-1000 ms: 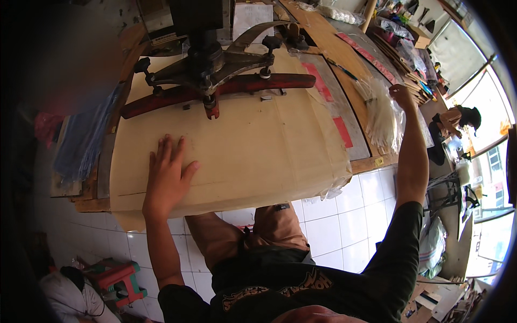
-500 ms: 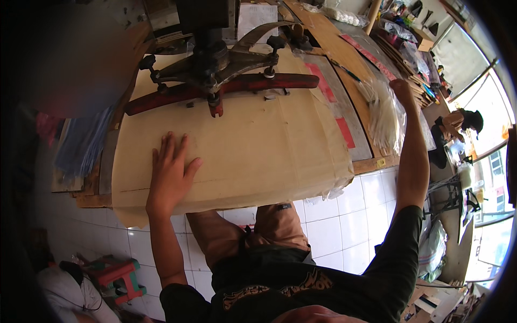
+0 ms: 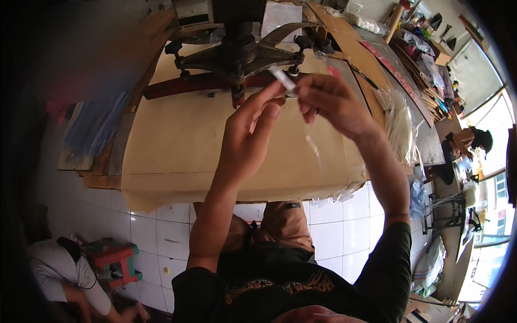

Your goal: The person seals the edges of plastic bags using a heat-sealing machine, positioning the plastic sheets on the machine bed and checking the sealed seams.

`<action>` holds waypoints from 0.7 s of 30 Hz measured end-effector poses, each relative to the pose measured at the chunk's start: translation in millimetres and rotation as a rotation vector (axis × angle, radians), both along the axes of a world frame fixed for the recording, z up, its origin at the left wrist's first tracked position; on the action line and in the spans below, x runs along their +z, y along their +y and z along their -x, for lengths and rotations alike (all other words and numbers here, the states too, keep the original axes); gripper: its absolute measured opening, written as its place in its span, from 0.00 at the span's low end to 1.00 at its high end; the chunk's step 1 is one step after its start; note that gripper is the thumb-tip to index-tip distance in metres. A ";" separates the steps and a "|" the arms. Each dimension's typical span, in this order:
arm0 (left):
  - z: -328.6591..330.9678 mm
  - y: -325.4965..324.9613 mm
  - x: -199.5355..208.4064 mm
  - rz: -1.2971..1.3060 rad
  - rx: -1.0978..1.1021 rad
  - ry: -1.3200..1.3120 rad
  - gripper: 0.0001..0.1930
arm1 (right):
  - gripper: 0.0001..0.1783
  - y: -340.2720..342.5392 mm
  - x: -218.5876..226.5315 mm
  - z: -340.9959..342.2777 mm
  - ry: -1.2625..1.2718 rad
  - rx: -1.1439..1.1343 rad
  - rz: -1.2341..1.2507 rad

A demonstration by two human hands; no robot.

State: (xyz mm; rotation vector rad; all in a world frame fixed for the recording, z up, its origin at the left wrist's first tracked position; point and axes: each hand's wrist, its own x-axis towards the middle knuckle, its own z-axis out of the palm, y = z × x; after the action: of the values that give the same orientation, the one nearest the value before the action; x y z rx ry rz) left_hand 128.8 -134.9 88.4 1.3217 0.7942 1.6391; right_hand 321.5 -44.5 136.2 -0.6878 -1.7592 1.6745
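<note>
**Hands raised together over the paper-covered table**

The left hand and right hand meet above the middle of the table, with a small white tube between their fingertips and a clear plastic bag hanging below it. Behind the hands, at the far side of the table, stands a metal press. A stack of plastic bags lies on the table's right end. Cardboard sheets lean behind and to the right. On the floor at lower left, a small stool stands beside a crouching person.
</note>
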 end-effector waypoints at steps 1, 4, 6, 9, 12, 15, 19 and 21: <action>3.4 4.4 -1.3 0.010 -0.032 -0.040 0.20 | 0.09 -6.8 -6.4 11.1 0.042 0.063 0.113; 22.5 11.6 -18.2 -0.002 -0.084 -0.112 0.18 | 0.09 -15.8 -25.5 32.2 0.165 0.208 0.374; 39.1 12.1 -31.9 -0.061 -0.069 -0.106 0.15 | 0.10 -19.7 -32.9 39.8 0.204 0.265 0.458; 56.6 6.2 -35.4 -0.068 0.037 -0.394 0.13 | 0.11 -32.0 -34.8 40.1 0.119 0.262 0.274; 75.0 1.4 -35.2 -0.038 0.184 -0.538 0.13 | 0.11 -36.8 -43.1 18.8 0.144 0.241 0.217; 84.8 -3.7 -33.7 0.000 0.292 -0.562 0.14 | 0.15 -32.9 -61.0 -2.5 0.279 0.271 0.263; 84.5 -10.2 -36.2 0.065 0.350 -0.579 0.14 | 0.14 -46.1 -72.7 -4.8 0.588 0.262 0.349; 77.9 -8.4 -37.0 0.084 0.351 -0.600 0.14 | 0.13 -42.8 -86.6 -7.9 0.656 0.194 0.351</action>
State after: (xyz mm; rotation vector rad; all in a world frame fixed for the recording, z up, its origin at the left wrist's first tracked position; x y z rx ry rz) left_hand 50.9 -143.4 51.4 0.5846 0.7329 2.1033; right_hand 329.4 -87.3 49.6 -0.0702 -1.1044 2.0622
